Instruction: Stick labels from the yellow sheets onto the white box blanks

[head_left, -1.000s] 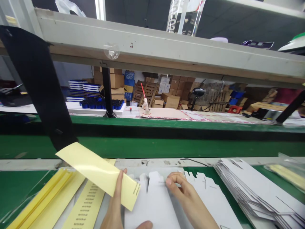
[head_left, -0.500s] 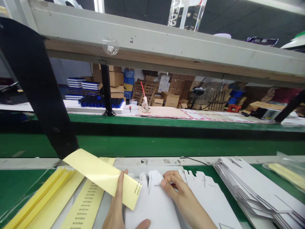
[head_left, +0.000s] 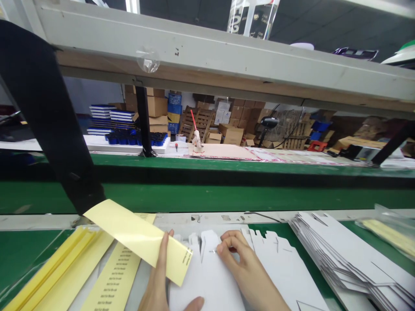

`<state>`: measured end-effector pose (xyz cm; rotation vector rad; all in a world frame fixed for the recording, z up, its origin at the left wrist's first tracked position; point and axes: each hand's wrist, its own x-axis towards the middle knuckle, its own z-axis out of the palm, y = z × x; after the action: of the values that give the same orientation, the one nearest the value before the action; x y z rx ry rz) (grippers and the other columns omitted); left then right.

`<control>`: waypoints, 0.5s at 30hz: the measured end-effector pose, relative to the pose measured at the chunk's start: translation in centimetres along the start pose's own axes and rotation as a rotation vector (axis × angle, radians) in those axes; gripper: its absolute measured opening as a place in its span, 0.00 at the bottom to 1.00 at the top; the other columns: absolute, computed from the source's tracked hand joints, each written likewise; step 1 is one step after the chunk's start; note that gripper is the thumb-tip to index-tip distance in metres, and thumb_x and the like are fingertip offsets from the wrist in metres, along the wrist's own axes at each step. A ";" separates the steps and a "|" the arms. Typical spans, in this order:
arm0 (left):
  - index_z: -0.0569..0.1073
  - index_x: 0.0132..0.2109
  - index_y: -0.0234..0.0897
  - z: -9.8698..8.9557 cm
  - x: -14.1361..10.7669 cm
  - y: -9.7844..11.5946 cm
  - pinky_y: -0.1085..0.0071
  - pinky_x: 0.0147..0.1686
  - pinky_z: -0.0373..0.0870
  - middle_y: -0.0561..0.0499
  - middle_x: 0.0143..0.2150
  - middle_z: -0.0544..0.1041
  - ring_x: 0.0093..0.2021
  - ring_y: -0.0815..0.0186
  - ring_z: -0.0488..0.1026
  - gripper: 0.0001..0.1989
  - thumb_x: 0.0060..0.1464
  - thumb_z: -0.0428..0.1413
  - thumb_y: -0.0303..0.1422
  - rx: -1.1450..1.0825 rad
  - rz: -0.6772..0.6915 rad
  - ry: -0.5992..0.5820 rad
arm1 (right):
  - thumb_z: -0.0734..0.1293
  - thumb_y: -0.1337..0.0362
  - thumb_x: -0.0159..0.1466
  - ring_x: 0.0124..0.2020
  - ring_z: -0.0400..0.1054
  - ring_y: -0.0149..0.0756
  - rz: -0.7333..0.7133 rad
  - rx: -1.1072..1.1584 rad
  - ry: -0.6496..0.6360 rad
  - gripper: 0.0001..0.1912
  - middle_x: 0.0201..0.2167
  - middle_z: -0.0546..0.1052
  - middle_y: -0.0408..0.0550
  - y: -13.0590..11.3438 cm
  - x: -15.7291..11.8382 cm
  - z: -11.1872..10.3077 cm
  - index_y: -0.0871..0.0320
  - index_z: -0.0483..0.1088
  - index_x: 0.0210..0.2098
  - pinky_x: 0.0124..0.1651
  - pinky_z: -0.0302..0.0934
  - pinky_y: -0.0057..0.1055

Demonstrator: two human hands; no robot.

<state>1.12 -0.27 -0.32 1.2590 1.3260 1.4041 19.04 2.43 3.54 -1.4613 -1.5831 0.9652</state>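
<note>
Green-topped workbench [head_left: 29, 259] fills the lower view beneath a grey metal shelf beam [head_left: 194, 56]. On it lies a white die-cut card blank [head_left: 207, 280] with notched tabs along its far edge. The right hand [head_left: 248, 265] rests at those tabs, its fingers [head_left: 228, 237] curled, with thumb and forefinger close together beside a small slit; whether they pinch the card cannot be told. The left hand [head_left: 155, 278] grips a glossy pale yellow strip [head_left: 139, 237], tilted across the air above the blank. One end overhangs the blank's left side, and the free end rises past the bench's pale rail to just beside a black strap [head_left: 55, 112]. Printed yellow strips [head_left: 113, 276] lie left of the blank, beside a folded yellow bundle [head_left: 55, 268], with open green surface further left. To the right, a second white blank [head_left: 285, 268] lies close against the first, and a narrow band of green separates it from a fanned stack of white blanks [head_left: 343, 255]. A clear plastic bag of yellow strips [head_left: 389, 229] sits at the far right corner.
</note>
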 end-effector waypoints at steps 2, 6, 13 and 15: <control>0.53 0.61 0.41 0.0 0.2 -0.3 0.54 0.57 0.53 0.46 0.60 0.60 0.60 0.44 0.52 0.48 0.31 0.64 0.32 0.006 -0.023 -0.001 | 0.57 0.59 0.62 0.39 0.61 0.34 -0.018 -0.023 0.019 0.11 0.36 0.64 0.44 0.0 0.0 0.1 0.55 0.60 0.25 0.43 0.55 0.30; 0.56 0.60 0.43 -0.2 0.6 -0.9 0.58 0.56 0.56 0.47 0.58 0.62 0.59 0.46 0.55 0.44 0.34 0.64 0.35 0.000 -0.051 0.002 | 0.56 0.59 0.62 0.38 0.62 0.33 -0.032 -0.066 0.041 0.11 0.36 0.65 0.43 0.1 -0.1 0.2 0.55 0.60 0.25 0.42 0.55 0.29; 0.57 0.59 0.41 -0.4 0.9 -1.4 0.56 0.55 0.58 0.47 0.57 0.65 0.58 0.46 0.56 0.41 0.37 0.62 0.36 -0.027 -0.053 -0.012 | 0.56 0.59 0.62 0.38 0.63 0.34 -0.020 -0.069 0.044 0.11 0.37 0.65 0.44 -0.2 -0.1 0.2 0.55 0.61 0.25 0.39 0.56 0.29; 0.57 0.60 0.39 -0.3 0.8 -1.4 0.54 0.56 0.56 0.45 0.57 0.64 0.59 0.44 0.54 0.42 0.35 0.63 0.35 -0.025 -0.039 -0.023 | 0.56 0.58 0.62 0.40 0.62 0.35 -0.038 -0.076 0.064 0.12 0.39 0.65 0.45 -0.3 -0.3 0.3 0.55 0.61 0.25 0.39 0.57 0.29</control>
<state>0.57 0.59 -1.59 1.2232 1.3066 1.3709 18.68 2.13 3.65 -1.4940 -1.6106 0.8360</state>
